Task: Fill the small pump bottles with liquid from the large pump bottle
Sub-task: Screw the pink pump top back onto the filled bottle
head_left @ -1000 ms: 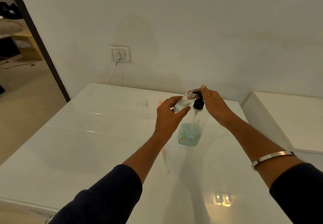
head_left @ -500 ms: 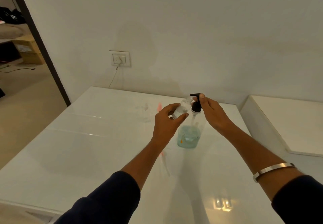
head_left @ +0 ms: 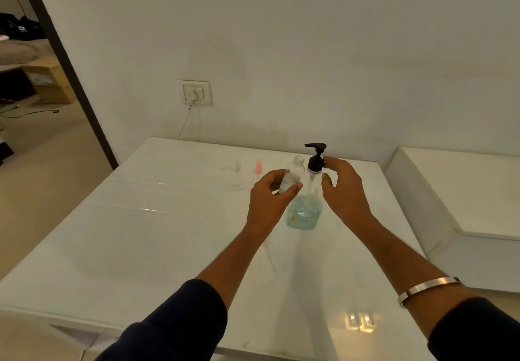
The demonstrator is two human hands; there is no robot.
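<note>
The large pump bottle stands upright mid-table, clear, with blue liquid in its lower part and a black pump head raised. My left hand grips a small clear bottle just left of the pump neck, its open mouth up and slightly tilted, below the nozzle. My right hand sits to the right of the big bottle, fingers spread, its index fingertip at the black collar. Two more small bottles, a clear one and a pink-topped one, stand farther back to the left.
The white glossy table runs to the back wall, which has a socket and cord. A thin pink pump tube lies under my left wrist. A lower white surface sits to the right, an open doorway to the left.
My right hand has come off the top of the pump head and dropped beside the collar; the pump head has risen. The small bottle has swung from tilted under the nozzle to nearly upright.
</note>
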